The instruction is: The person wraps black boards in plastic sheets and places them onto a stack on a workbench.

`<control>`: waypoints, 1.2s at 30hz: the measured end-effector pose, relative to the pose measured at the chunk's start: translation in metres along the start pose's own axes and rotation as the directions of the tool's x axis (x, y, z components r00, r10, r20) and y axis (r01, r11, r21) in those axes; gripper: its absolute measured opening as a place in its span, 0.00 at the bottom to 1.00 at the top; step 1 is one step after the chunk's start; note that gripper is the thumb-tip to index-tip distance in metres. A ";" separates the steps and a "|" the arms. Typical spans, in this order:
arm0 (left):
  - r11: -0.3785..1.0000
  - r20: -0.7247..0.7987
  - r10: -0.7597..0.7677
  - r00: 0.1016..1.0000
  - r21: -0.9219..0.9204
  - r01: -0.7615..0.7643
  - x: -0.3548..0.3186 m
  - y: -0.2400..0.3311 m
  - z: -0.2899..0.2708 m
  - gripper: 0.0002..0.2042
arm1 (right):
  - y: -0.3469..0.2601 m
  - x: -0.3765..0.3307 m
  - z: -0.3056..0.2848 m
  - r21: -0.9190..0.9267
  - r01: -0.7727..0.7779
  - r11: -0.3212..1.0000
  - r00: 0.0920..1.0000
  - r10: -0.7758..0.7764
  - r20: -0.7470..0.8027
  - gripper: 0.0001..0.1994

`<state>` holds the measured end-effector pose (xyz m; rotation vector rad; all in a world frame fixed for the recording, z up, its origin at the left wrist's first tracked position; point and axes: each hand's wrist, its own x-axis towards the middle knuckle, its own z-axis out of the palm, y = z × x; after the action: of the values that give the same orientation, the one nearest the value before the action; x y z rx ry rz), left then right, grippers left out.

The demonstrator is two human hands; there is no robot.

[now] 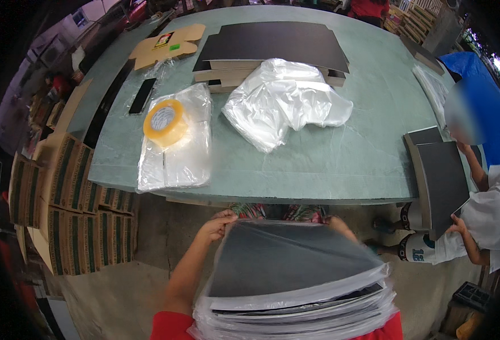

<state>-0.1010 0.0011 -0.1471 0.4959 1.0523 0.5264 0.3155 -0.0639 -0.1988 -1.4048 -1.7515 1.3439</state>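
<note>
Against my body, below the table's near edge, lies a stack of black sheets in clear plastic bags [295, 255]. My left hand [220, 223] pinches the top bag at its far left corner. At the far right corner my right hand [338, 225] is closed on the same bag, its fingers partly hidden by the stack. On the table ahead are a crumpled heap of clear plastic bags [287, 102] and a flat pack of clear bags [176, 164]. A roll of yellowish clear tape [164, 123] rests on that pack.
Black boards [272, 41] are stacked at the back of the green table [318, 170]. Left of them are a flattened brown carton [168, 45] and a black phone-like slab [143, 96]. Cartons [80, 226] are piled at left. At right another person [477, 209] handles black boards [440, 175].
</note>
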 end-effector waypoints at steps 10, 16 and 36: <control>0.458 0.219 0.089 0.972 0.857 -0.235 -0.046 0.076 0.043 0.08 | -0.135 -0.004 -0.018 0.085 -0.330 0.940 0.923 0.303 0.237 0.14; 0.526 0.119 0.086 0.989 0.838 -0.146 -0.013 0.030 0.041 0.03 | -0.101 -0.001 -0.005 0.324 -0.570 0.755 0.821 0.538 0.191 0.12; 0.483 0.544 0.277 0.792 0.634 -0.604 -0.095 0.105 0.137 0.10 | -0.063 0.012 0.010 0.018 -0.250 0.968 0.957 0.245 0.156 0.14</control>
<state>-0.0331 0.0048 0.0376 1.6666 0.7146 0.3699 0.2774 -0.0549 -0.1476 -1.5785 -1.6766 1.6472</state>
